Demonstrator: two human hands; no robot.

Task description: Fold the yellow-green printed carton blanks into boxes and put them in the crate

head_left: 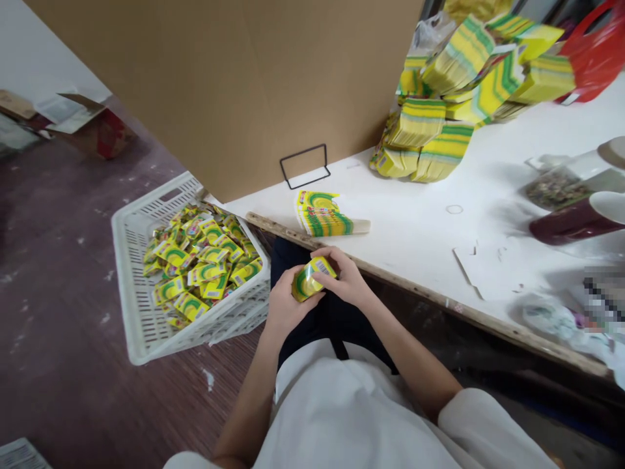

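Between both hands, above my lap, is a small yellow and green packet (303, 284) with a barcode on it. My left hand (286, 301) has its fingers closed round the packet's left and lower side. My right hand (344, 279) grips the upper right side, thumb lying across the front. Just beyond, at the table's near edge, a fanned stack of flat yellow and green cards (325, 215) lies on the white tabletop. To the left, a white plastic crate (127, 296) holds many similar yellow packets (205, 260).
A large cardboard box (234, 85) stands on the table (405, 228), with a black wire stand (306, 167) before it. Bundled yellow-green cards (439, 124) are piled at the back right. Toward the right are a dark red cup (571, 221), a clear jar (561, 185) and a red bag (593, 58).
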